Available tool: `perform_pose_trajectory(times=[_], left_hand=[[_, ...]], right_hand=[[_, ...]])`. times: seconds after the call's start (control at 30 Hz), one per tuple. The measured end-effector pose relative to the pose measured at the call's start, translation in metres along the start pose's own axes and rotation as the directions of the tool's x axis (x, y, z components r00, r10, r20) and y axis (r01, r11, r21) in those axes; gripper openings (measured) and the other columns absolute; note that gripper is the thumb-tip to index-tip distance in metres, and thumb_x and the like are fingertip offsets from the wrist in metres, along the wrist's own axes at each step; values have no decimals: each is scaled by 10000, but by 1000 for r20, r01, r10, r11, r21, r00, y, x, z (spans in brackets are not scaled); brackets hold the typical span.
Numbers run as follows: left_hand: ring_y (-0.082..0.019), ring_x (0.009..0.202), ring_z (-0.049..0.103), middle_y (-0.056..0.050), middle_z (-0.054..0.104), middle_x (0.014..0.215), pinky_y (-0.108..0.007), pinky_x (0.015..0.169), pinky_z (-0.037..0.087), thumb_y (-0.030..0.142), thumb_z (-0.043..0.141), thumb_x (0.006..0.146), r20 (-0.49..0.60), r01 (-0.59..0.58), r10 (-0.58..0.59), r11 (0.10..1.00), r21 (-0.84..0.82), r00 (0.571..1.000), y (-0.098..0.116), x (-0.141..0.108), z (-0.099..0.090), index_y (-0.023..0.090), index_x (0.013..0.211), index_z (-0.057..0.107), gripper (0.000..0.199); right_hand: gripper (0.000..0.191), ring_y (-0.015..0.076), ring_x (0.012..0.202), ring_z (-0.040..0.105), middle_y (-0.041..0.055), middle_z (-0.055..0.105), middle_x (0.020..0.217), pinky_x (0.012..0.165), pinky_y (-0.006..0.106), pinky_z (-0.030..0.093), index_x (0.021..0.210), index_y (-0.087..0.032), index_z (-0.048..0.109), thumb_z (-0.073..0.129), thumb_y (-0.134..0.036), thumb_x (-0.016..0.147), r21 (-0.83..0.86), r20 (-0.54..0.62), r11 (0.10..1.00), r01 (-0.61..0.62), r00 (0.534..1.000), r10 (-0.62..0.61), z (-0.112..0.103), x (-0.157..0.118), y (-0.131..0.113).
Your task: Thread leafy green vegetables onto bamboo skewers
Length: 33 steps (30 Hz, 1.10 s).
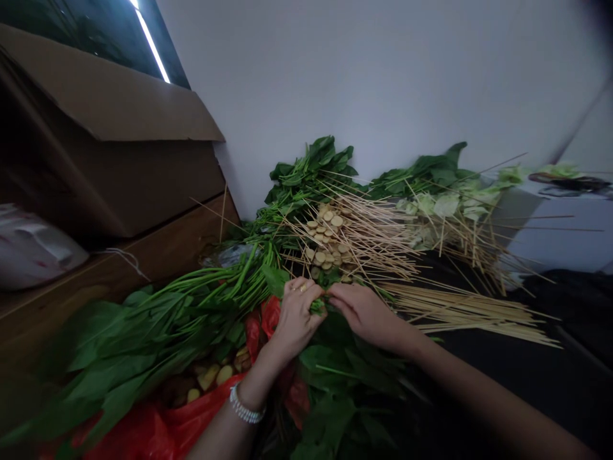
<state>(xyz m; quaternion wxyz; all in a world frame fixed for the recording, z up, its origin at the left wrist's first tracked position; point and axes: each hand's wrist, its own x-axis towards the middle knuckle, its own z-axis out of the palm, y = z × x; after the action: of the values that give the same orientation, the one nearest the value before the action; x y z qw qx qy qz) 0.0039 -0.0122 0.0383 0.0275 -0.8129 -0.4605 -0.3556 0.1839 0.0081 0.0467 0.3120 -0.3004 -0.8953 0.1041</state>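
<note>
My left hand, with a ring and a beaded bracelet, is closed round short green stems of leafy greens. Dark leaves hang below both hands. My right hand meets it from the right, thumb and fingers pinched together at the stems; what exactly lies between those fingertips is hidden. Just beyond the hands lie skewers threaded with pale round slices. A large bunch of long-stemmed greens spreads out left of my left hand.
Bare bamboo skewers lie at right. Behind are more greens and skewered pale leaves against a white wall. A red plastic bag holds potato-like pieces. At left, a cardboard box stands above a wooden ledge.
</note>
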Motion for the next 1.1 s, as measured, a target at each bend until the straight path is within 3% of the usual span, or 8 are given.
perform_pose_trajectory(times=[0.23,0.4,0.5,0.57,0.73,0.8,0.93,1.1], left_hand=[[-177,717,486,-1,503,671,-300,678,405,209,406,864,-36,160,-187,910,-382,982,1,4,1,210,670,490,211],[-142,665,530,1,561,716,-256,618,443,262,384,912,-294,315,-525,782,-538,799,-20,6,-12,204,727,526,241],[-167,850,616,-17,639,822,-323,818,477,234,431,928,-636,135,-296,948,-290,713,-19,3,-21,204,794,576,200],[-189,939,643,-22,680,873,-422,956,434,175,470,912,-664,-80,25,995,-53,748,-7,-1,-21,210,834,585,143],[-153,708,618,-4,635,707,-330,755,482,96,504,889,-188,-452,467,884,120,864,38,-13,3,189,1050,603,210],[-176,732,615,-29,650,767,-321,696,475,237,546,913,18,-442,442,893,85,897,51,-17,15,191,1187,581,281],[-361,1243,494,-181,516,1384,-525,983,414,804,545,694,368,-277,273,960,-43,889,59,-24,32,241,1485,329,995],[-343,1430,287,-151,344,1550,-554,1170,166,789,545,709,532,-136,244,962,-235,811,51,-25,35,252,1530,227,1031]], right_hand=[[190,126,628,572,-23,584,679,639,239,436,819,-198,556,425,-171,954,428,56,897,-113,994,98,-5,1,2],[182,139,685,613,7,630,785,669,270,491,935,-198,578,421,-280,976,638,4,751,-173,975,221,-15,3,10],[183,137,662,607,13,630,777,658,278,492,950,-196,584,441,-308,974,623,-98,768,-145,960,261,-26,5,16],[179,127,632,601,14,633,783,634,272,486,949,-193,585,452,-312,973,603,-153,788,-123,952,266,-33,5,20],[175,108,590,580,1,625,769,591,249,476,938,-192,584,471,-322,969,603,-243,792,-99,923,300,-48,6,25],[172,104,582,576,-5,618,760,585,244,473,947,-192,588,478,-323,966,611,-245,785,-104,918,312,-50,7,25],[174,104,577,565,-9,609,746,585,245,466,898,-193,573,482,-327,961,618,-208,774,-139,921,331,-48,7,24],[193,122,615,585,8,640,763,621,261,478,874,-191,572,484,-341,958,619,-178,770,-157,927,332,-41,7,21]])
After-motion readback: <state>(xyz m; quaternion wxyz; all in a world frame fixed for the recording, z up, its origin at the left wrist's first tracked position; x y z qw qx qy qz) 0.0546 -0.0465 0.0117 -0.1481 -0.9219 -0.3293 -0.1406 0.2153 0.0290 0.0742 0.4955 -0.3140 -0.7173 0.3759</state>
